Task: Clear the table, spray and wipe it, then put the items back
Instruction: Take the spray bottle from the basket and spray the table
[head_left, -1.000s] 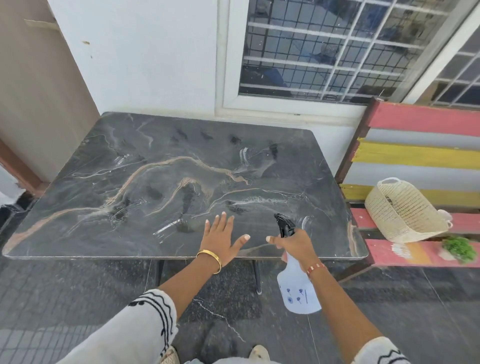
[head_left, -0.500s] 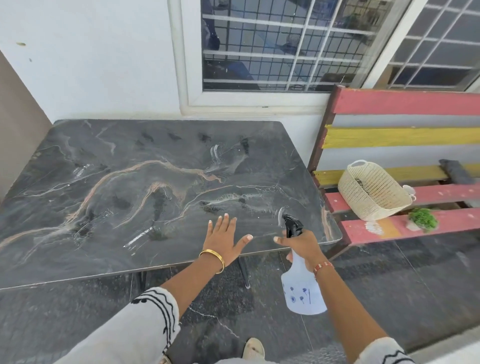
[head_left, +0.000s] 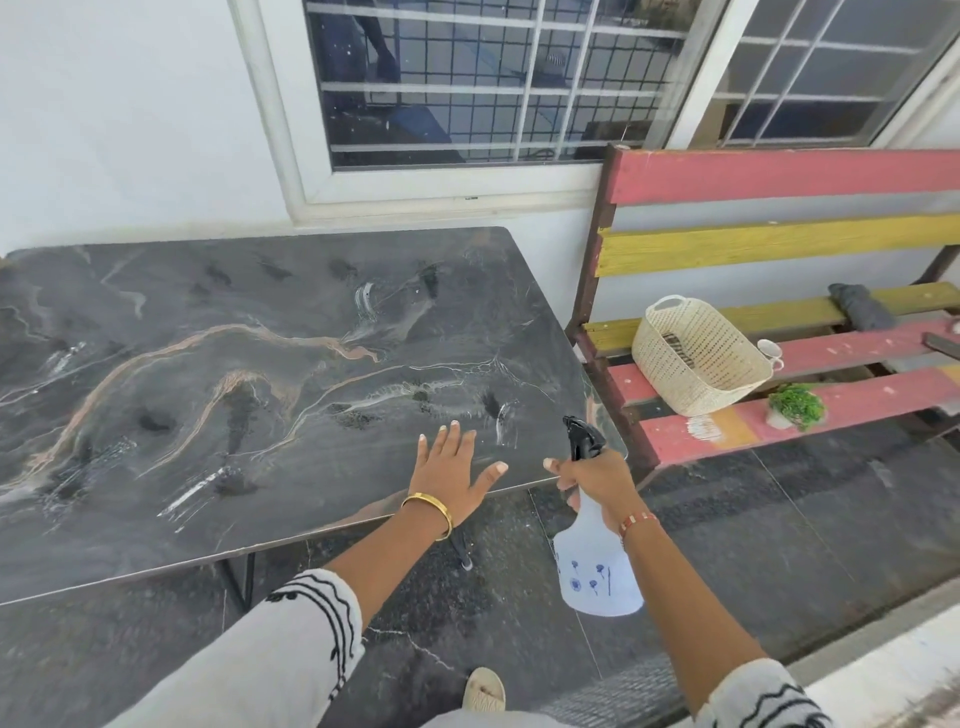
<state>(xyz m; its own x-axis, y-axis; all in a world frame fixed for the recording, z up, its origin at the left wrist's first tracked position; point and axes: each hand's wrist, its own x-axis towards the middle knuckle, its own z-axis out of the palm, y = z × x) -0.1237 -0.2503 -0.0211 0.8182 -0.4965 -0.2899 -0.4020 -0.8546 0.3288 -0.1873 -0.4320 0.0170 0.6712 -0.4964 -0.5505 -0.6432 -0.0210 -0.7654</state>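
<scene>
Here the dark marble-patterned desk (head_left: 270, 364) runs from the left edge of the view to a rounded far-right corner under the window (head_left: 493, 88), its back edge close against the white wall. Its near edge slants up toward the right, and the left hand (head_left: 451, 475) lies flat on it just inside that edge, fingers straight and spread, a gold bangle (head_left: 429, 512) on the wrist. The right hand (head_left: 597, 475) is curled round the neck of the spray bottle (head_left: 597, 566), which hangs over the floor just off the desk's near-right corner; its black nozzle (head_left: 584, 439) points up and away toward the desktop. A red and white beaded bracelet (head_left: 638, 521) sits on that wrist.

Right of the desk, a narrow gap separates its side edge from a slatted bench (head_left: 779, 249) painted red and yellow. On the bench seat a cream woven basket (head_left: 698, 358) lies tipped on its side, with a white cup (head_left: 770, 352) just beside it, a small green plant (head_left: 796, 405) near the front slat, and a dark folded cloth (head_left: 860, 307) further back. Dark tiled floor (head_left: 779, 519) lies open in front of the bench and under the desk's near edge.

The bottle's translucent body carries small blue flower prints; no lettering can be read on it.
</scene>
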